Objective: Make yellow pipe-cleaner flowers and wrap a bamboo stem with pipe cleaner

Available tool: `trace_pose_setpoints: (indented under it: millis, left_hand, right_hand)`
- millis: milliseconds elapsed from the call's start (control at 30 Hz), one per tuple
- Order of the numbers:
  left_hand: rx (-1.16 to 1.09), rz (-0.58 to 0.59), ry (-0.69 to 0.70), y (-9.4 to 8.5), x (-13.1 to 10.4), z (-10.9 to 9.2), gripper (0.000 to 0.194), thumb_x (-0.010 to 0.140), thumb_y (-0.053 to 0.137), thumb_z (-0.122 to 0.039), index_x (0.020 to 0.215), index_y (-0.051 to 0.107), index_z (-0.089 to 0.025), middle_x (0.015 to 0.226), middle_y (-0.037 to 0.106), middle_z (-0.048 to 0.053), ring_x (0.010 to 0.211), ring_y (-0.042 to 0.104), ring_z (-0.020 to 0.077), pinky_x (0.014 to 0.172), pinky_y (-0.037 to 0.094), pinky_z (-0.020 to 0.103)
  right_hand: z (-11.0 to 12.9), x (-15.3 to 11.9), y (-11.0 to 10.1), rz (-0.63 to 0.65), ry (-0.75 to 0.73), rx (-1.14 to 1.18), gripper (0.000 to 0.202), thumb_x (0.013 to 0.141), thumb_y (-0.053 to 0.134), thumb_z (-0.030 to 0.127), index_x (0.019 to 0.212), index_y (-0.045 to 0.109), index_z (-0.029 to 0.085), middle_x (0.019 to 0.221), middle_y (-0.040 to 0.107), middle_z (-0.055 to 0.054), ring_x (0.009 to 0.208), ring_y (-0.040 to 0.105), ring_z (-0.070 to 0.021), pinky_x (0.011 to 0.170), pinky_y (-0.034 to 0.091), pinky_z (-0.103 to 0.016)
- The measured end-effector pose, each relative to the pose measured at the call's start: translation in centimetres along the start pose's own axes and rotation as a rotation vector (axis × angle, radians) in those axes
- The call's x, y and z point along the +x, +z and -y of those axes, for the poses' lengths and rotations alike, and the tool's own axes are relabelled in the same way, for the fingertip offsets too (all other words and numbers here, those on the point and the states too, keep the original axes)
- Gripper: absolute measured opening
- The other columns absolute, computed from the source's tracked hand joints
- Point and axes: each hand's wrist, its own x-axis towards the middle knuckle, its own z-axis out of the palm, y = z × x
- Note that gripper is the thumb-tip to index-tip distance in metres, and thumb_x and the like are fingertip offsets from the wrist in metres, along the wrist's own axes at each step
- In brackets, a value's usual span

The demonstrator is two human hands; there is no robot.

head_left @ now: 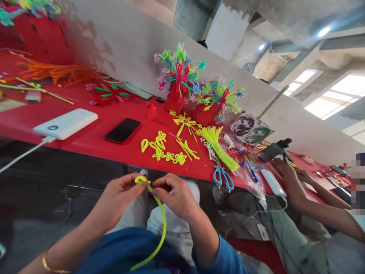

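Observation:
Above my lap, in front of the table edge, my left hand (124,199) pinches the looped end of a yellow pipe cleaner (162,224). Close beside it, my right hand (176,196) has its fingers closed at the twist where the loop meets the tail. The long tail hangs down in a curve toward my lap. On the table ahead lie yellow pipe-cleaner flowers (169,156), loose loops (145,145) and short yellow pieces (188,149). Behind them is a larger yellow flower with a pink centre (184,121).
A yellow pipe-cleaner bundle (218,146) and blue-handled scissors (223,178) lie right of the flowers. A phone (122,130) and a power bank (67,123) are to the left. Colourful bouquets (181,74) stand behind. At right, a co-worker's hands (285,171) are over the table.

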Motion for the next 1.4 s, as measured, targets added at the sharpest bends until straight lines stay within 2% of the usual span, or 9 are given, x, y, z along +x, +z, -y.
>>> trace_pose_setpoints:
  millis: [133,233,367,467,633,867,1100,1233,1400]
  left_hand:
    - [-0.047,-0.041,0.026,0.4,0.1,-0.1,0.031,0.044,0.088,-0.039,0.059,0.07,-0.02,0.06,0.066,-0.001,0.058,0.056,0.0156,0.054,0.047,0.023]
    - [-0.075,-0.041,-0.033,0.6,0.0,-0.2,0.034,0.04,0.09,-0.038,0.06,0.069,-0.019,0.056,0.065,-0.002,0.052,0.054,0.0136,0.048,0.044,0.022]
    - [-0.067,-0.04,-0.121,0.3,-0.1,0.1,0.036,0.041,0.089,-0.037,0.063,0.068,-0.019,0.054,0.065,-0.003,0.048,0.053,0.0122,0.044,0.041,0.02]
    - [-0.046,0.017,-0.141,0.1,-0.1,0.3,0.033,0.049,0.085,-0.042,0.066,0.068,-0.019,0.054,0.064,-0.003,0.046,0.053,0.0128,0.044,0.041,0.021]
    - [0.083,0.116,-0.047,0.5,-0.4,0.2,0.02,0.058,0.079,-0.037,0.063,0.069,-0.021,0.059,0.064,-0.002,0.05,0.052,0.0138,0.045,0.041,0.022]
    - [0.128,0.206,-0.092,0.9,-0.6,0.3,0.018,0.058,0.078,-0.034,0.058,0.066,-0.02,0.055,0.062,-0.003,0.051,0.051,0.0148,0.046,0.04,0.023]
    - [0.033,0.135,-0.087,1.0,-0.6,0.4,0.019,0.056,0.078,-0.031,0.055,0.063,-0.02,0.056,0.062,-0.003,0.056,0.054,0.0148,0.056,0.043,0.024]
    - [-0.01,0.079,-0.086,0.9,-0.6,0.0,0.021,0.051,0.078,-0.029,0.052,0.059,-0.019,0.053,0.059,-0.004,0.054,0.051,0.013,0.055,0.041,0.023]
    - [-0.015,0.106,-0.09,0.7,-0.3,0.5,0.021,0.054,0.078,-0.031,0.056,0.061,-0.019,0.055,0.059,-0.004,0.056,0.051,0.0133,0.055,0.04,0.024]
  right_hand:
    - [0.4,-0.3,-0.4,0.073,-0.03,-0.134,0.009,0.076,0.072,0.021,0.084,0.073,0.022,0.072,0.063,0.003,0.062,0.055,-0.0088,0.058,0.041,-0.019]
    - [0.5,-0.3,-0.4,0.119,-0.063,-0.174,0.009,0.075,0.069,0.015,0.08,0.072,0.021,0.071,0.063,0.003,0.062,0.055,-0.009,0.058,0.04,-0.019]
    - [0.2,-0.2,-0.4,0.057,-0.078,-0.121,0.013,0.077,0.062,0.011,0.078,0.071,0.021,0.073,0.066,0.002,0.064,0.057,-0.0099,0.06,0.042,-0.019]
    - [0.1,0.1,-0.5,-0.007,-0.048,-0.075,0.012,0.078,0.061,0.014,0.079,0.071,0.021,0.074,0.067,0.002,0.068,0.06,-0.0118,0.064,0.045,-0.02]
    - [-0.1,0.6,-0.3,-0.058,-0.017,0.009,0.011,0.08,0.058,0.02,0.079,0.069,0.02,0.073,0.067,0.001,0.067,0.061,-0.0129,0.063,0.047,-0.021]
    - [-0.1,0.6,0.4,0.005,0.003,0.063,0.013,0.079,0.058,0.015,0.078,0.07,0.02,0.069,0.066,0.002,0.063,0.061,-0.0115,0.06,0.047,-0.019]
    - [-0.4,0.5,0.2,-0.007,0.063,0.182,0.01,0.079,0.062,0.024,0.083,0.07,0.018,0.071,0.068,0.001,0.063,0.061,-0.0121,0.058,0.047,-0.02]
    - [-0.7,0.3,0.3,0.054,0.075,0.219,0.011,0.078,0.064,0.025,0.085,0.069,0.018,0.07,0.069,0.001,0.064,0.063,-0.013,0.057,0.047,-0.021]
    - [-0.7,0.3,0.6,0.075,0.13,0.289,0.005,0.075,0.065,0.023,0.075,0.063,0.018,0.062,0.062,0.003,0.058,0.058,-0.011,0.055,0.045,-0.02]
